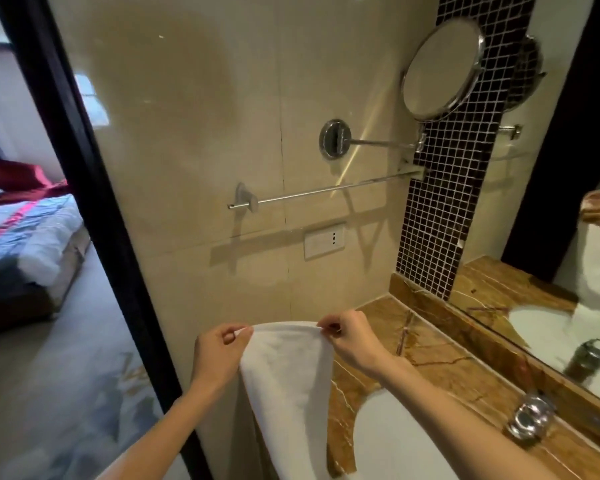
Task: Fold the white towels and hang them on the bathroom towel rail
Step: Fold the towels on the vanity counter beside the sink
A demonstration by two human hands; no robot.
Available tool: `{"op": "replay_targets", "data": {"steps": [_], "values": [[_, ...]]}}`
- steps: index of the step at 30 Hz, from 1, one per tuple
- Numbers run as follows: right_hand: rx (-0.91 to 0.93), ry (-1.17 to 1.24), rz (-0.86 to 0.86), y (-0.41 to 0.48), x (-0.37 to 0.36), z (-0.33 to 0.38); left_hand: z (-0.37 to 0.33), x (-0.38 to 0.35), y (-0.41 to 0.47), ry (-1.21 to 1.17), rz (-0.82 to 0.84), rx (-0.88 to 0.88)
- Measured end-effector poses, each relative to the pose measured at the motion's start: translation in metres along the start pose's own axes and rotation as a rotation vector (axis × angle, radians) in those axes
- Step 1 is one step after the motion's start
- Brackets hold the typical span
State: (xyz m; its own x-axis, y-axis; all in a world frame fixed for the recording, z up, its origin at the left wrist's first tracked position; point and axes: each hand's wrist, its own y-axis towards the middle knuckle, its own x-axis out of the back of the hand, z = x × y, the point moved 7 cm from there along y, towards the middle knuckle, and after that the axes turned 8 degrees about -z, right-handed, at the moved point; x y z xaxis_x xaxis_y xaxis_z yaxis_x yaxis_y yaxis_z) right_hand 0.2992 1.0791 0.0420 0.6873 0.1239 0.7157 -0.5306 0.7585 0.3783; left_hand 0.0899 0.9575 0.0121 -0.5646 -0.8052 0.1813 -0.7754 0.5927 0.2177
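Head view of a bathroom corner. A white towel (288, 375) is hanging in front of the beige tiled wall (194, 116), held up by its two top corners. The left hand (219, 355) is pinching the left corner between thumb and forefinger, its grip pressed together on the cloth; the right hand (350, 341) is pinching the right corner in the same way. The top edge is arching slightly between the two hands, and the cloth is falling straight down out of the lower edge of the view, just beside the brown marble surface (430, 351). The chrome towel rail (326, 192) is running across the wall well above the hands, bare, apart from the towel. A round swing-arm mirror (440, 67) is standing out from the wall above the rail, and a white socket plate (324, 240) is sitting below it. A white basin (388, 441) is sitting in the surface under the right forearm, with a chrome tap (530, 417) beside it. Left of the dark door frame (84, 188), a bed (25, 230) is showing.
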Motion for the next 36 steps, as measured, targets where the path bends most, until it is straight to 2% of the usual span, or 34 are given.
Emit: {"op": "replay_targets", "data": {"steps": [6,15,21,32,36], "values": [[-0.085,0.006,0.116,0.018,-0.046,-0.04,0.042,-0.018,0.01,0.075,-0.013,0.091],[-0.274,0.022,0.257,0.023,-0.119,-0.099,0.117,-0.047,0.02,0.237,0.069,0.161],[-0.334,-0.013,0.258,0.041,-0.159,-0.134,0.163,-0.073,0.029,0.318,0.18,0.175],[-0.286,-0.141,0.29,0.068,-0.244,-0.173,0.228,-0.091,0.056,0.41,0.227,0.294],[-0.255,-0.184,0.31,0.069,-0.267,-0.182,0.252,-0.094,0.065,0.475,0.24,0.273]]}}
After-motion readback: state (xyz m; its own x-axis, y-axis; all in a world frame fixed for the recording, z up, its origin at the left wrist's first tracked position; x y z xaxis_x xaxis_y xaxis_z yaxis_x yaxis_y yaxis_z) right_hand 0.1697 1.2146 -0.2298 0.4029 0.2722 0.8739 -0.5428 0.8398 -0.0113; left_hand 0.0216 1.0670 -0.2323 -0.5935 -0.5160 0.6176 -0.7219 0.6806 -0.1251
